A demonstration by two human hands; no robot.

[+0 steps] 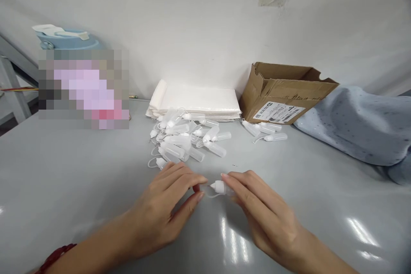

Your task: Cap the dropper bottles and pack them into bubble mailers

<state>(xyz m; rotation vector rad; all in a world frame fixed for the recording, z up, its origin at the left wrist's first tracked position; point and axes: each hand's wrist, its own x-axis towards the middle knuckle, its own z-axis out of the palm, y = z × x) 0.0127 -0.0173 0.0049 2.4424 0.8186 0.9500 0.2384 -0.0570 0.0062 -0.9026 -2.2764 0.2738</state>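
Observation:
My right hand (pixel 266 209) grips a small translucent squeeze bottle (pixel 229 190) between thumb and fingers. The bottle lies on its side, its white collar and thin needle tip (pixel 209 186) pointing left. A thin clear strap loops from the collar towards my left hand (pixel 173 201). There, thumb and index finger are curled around the small clear cap (pixel 203 187) at the strap's end, partly hidden by the fingertips. Just beyond my left hand lies a loose pile of similar bottles (pixel 175 140), with strapped caps.
A stack of white padded sheets or envelopes (pixel 205 98) lies against the wall. An open cardboard box (pixel 289 90) stands right of it, with several bottles (pixel 276 137) in front. Blue-grey speckled cloth (pixel 359 124) lies at right; a blue container (pixel 69 40) is at back left.

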